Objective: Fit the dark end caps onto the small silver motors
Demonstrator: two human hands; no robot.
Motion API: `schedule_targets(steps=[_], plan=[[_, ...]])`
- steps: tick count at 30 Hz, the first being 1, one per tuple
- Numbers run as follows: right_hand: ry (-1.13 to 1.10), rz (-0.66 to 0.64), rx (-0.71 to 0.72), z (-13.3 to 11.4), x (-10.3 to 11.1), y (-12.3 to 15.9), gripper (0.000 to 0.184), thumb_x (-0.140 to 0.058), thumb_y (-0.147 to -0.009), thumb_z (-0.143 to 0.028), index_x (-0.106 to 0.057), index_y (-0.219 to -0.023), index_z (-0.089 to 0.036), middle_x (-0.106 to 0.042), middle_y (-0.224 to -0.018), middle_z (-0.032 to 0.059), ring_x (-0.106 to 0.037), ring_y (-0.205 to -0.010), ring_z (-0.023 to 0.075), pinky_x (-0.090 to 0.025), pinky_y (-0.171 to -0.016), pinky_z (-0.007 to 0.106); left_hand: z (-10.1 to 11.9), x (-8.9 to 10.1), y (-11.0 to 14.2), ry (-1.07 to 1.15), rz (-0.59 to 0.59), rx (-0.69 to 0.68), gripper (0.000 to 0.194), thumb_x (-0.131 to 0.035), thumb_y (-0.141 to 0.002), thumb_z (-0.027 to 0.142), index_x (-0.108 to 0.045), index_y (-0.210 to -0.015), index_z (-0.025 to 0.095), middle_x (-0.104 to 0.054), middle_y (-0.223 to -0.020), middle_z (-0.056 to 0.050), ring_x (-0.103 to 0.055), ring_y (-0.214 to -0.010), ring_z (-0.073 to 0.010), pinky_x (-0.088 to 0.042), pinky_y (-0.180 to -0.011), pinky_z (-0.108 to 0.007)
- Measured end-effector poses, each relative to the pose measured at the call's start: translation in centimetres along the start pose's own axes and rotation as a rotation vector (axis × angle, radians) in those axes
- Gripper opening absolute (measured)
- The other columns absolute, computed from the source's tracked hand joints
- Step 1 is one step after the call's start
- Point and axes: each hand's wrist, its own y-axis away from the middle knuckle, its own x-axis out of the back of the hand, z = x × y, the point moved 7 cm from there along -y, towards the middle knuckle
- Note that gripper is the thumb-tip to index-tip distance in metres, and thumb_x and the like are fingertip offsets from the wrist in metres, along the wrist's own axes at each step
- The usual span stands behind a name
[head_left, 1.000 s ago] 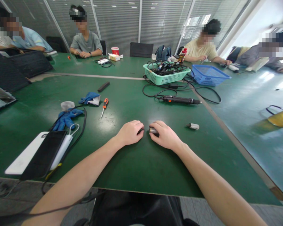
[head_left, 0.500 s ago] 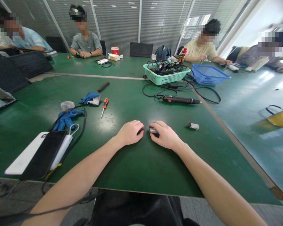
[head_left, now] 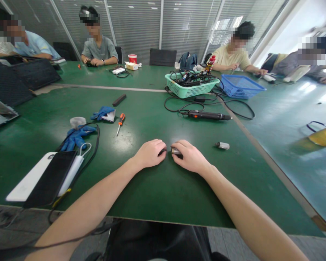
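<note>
Right hand (head_left: 190,156) grips a metal cylinder (head_left: 176,150); left hand (head_left: 149,153), curled, lies just beside it.

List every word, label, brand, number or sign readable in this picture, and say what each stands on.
Nothing can be read for certain.
White power bank: a small mark, too blurred to read.
Red-capped bottle: a label, too small to read.
Metal cylinder in the right hand: no readable text.
</note>
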Motion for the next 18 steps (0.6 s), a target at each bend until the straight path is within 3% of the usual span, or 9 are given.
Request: schedule_targets(steps=[18], plan=[[-0.014, -0.001, 0.039, -0.36, -0.22, 0.01, 0.032, -0.06, -0.09, -0.017, -0.062, -0.121, -0.021, -0.067, -0.114, 0.0103, -0.063, -0.107, 0.0279, -0.054, -0.096, 0.044, 0.08, -0.34, -0.03, -0.007, -0.015, -0.04, 0.011, -0.053, -0.096, 0.026, -0.062, -0.095, 0.019, -0.063, -0.091, -0.005, -0.06, -0.088, -0.0201, -0.051, -0.078, -0.033]])
